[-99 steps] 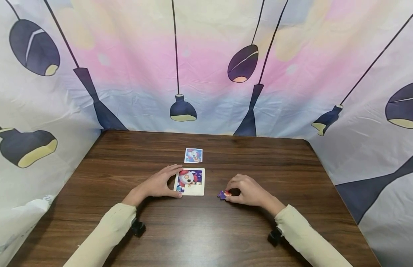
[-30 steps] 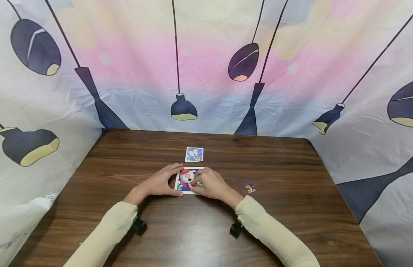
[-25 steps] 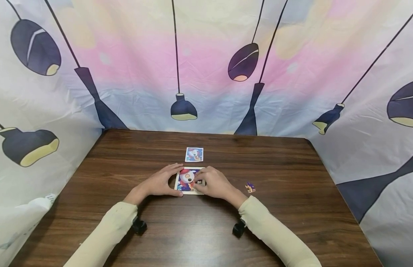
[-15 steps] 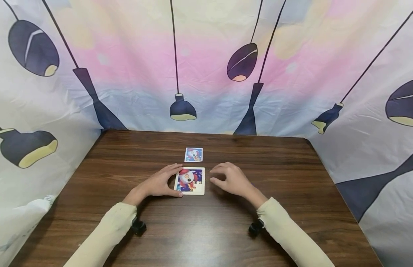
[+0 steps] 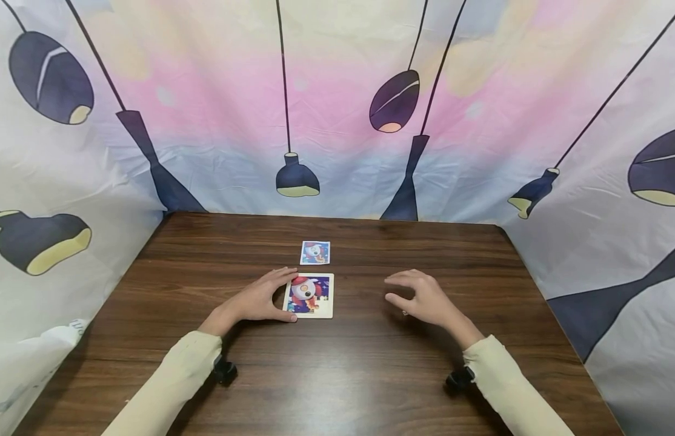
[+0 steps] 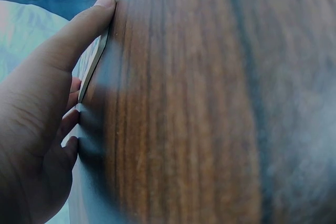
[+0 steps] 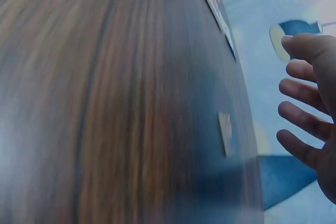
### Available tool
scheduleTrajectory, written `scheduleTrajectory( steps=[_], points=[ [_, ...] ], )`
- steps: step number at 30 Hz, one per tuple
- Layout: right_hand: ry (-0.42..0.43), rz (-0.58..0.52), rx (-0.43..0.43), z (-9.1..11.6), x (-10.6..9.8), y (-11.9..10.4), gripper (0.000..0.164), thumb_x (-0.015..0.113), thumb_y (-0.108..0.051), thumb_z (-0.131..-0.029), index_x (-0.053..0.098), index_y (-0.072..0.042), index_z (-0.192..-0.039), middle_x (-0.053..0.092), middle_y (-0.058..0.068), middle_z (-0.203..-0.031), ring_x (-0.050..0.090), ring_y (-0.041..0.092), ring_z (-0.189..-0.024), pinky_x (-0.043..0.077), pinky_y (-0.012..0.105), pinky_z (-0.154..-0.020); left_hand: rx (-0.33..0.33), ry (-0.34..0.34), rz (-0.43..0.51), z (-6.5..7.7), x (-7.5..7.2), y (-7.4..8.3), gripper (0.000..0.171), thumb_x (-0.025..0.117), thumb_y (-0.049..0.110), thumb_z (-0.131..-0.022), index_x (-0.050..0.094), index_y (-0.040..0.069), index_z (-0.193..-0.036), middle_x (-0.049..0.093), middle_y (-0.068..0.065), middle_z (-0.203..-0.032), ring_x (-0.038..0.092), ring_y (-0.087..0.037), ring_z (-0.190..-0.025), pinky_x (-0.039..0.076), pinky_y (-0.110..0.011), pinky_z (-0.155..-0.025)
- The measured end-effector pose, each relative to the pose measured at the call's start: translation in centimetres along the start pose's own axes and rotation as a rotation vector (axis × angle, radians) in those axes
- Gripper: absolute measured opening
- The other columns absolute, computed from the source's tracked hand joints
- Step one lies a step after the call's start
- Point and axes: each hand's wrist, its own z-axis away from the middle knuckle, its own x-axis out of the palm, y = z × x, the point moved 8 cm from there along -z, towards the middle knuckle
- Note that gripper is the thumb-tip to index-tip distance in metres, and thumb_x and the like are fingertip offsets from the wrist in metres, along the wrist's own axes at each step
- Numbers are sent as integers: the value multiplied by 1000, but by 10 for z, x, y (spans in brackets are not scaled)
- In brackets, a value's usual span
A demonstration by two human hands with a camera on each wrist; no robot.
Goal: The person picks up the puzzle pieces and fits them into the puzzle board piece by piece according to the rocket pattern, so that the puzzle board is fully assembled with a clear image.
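A jigsaw puzzle in a pale frame (image 5: 310, 295) lies on the table, showing a white-and-red rocket-like picture on purple. Its lower right corner shows bare pale backing. My left hand (image 5: 263, 297) holds the frame's left side, thumb at the near corner and fingers at the far corner. In the left wrist view the thumb (image 6: 86, 27) lies along the frame's edge. My right hand (image 5: 425, 297) hovers to the right of the puzzle, fingers spread and holding nothing. Below it lies a loose puzzle piece (image 7: 225, 134), almost wholly hidden by the hand in the head view.
A small square picture card (image 5: 315, 253) with a similar rocket picture lies just beyond the puzzle. The brown wooden table (image 5: 326, 375) meets a printed cloth backdrop (image 5: 337, 121) at its back and sides.
The right hand took a purple-and-orange piece to the puzzle, let go of it there, then moved right to above the remaining loose piece. The left hand has stayed on the frame.
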Motion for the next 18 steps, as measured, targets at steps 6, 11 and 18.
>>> scheduleTrajectory(
  steps=[6, 11, 18],
  points=[
    [-1, 32, 42, 16, -9, 19, 38, 78, -33, -92, 75, -12, -124, 73, 5, -123, 66, 28, -117, 53, 53, -96, 10, 3, -4, 0, 1, 0, 115, 80, 72, -72, 37, 11, -159, 31, -11, -166, 23, -38, -153, 27, -63, -118],
    [-9, 56, 50, 25, -12, 33, 38, 79, -31, -91, 75, -11, -123, 73, 6, -122, 66, 29, -116, 53, 54, -96, 10, 3, -2, 1, 1, 0, 115, 80, 72, -72, 37, 11, -159, 31, -11, -166, 23, -38, -153, 28, -63, -118],
    [-53, 81, 45, 33, -11, 44, 42, 81, -34, -89, 75, -11, -123, 72, 6, -123, 66, 30, -116, 52, 55, -97, 8, 5, -4, 0, 1, -2, 115, 80, 72, -72, 37, 11, -159, 31, -11, -166, 24, -38, -153, 28, -63, -118]
  ],
)
